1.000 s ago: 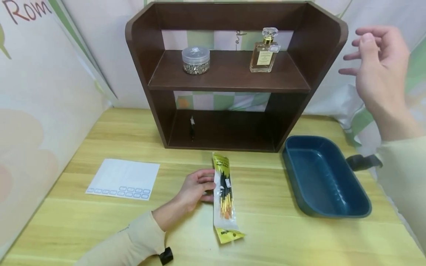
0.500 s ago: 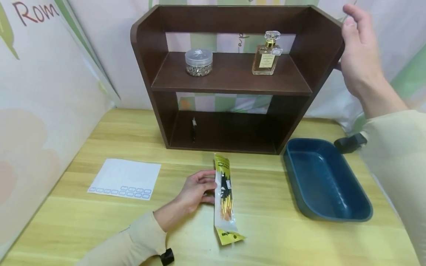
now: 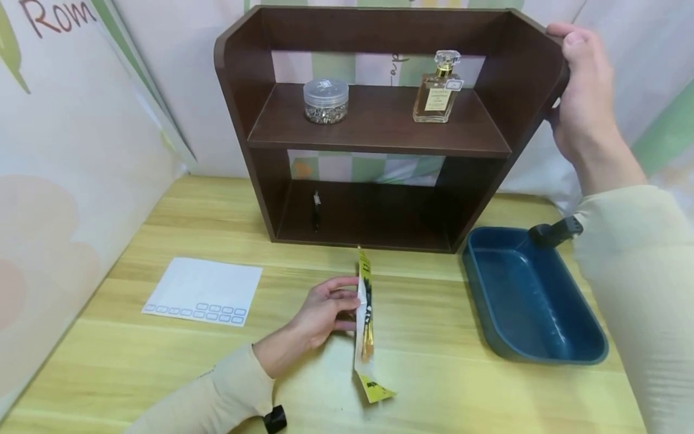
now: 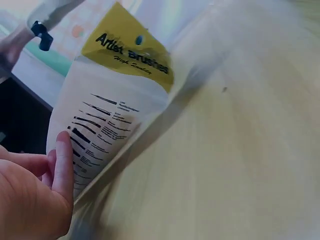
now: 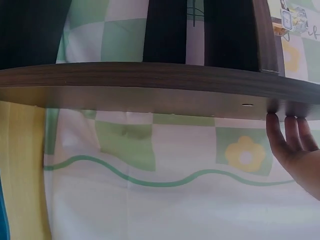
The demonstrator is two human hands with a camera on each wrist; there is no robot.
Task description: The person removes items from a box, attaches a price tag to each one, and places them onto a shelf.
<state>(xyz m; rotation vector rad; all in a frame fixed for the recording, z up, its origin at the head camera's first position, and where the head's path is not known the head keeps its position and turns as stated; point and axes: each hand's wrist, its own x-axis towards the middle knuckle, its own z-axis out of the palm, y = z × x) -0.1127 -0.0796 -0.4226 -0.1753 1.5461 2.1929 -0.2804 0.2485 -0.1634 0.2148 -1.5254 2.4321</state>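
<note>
My left hand [image 3: 323,310] pinches the left edge of a pack of artist brushes [image 3: 367,319]. The pack stands tilted on its long edge over the wooden table, and its printed back [image 4: 100,125] faces the left wrist camera. A dark brown two-tier shelf [image 3: 379,144] stands behind it. My right hand [image 3: 588,99] grips the upper front edge of the shelf's right side panel; the right wrist view has its fingertips [image 4: 64,142] out of frame, while the hand [image 5: 300,155] there presses against the panel's outer face.
On the upper tier are a clear lidded jar [image 3: 325,102] and a perfume bottle [image 3: 436,90]. A black pen-like item [image 3: 316,211] lies on the lower tier. A blue bin [image 3: 534,295] sits at right, a sheet with label outlines [image 3: 203,289] at left.
My right hand has come in from the right and taken hold of the shelf's side panel. My left hand has tipped the brush pack from nearly flat up onto its edge.
</note>
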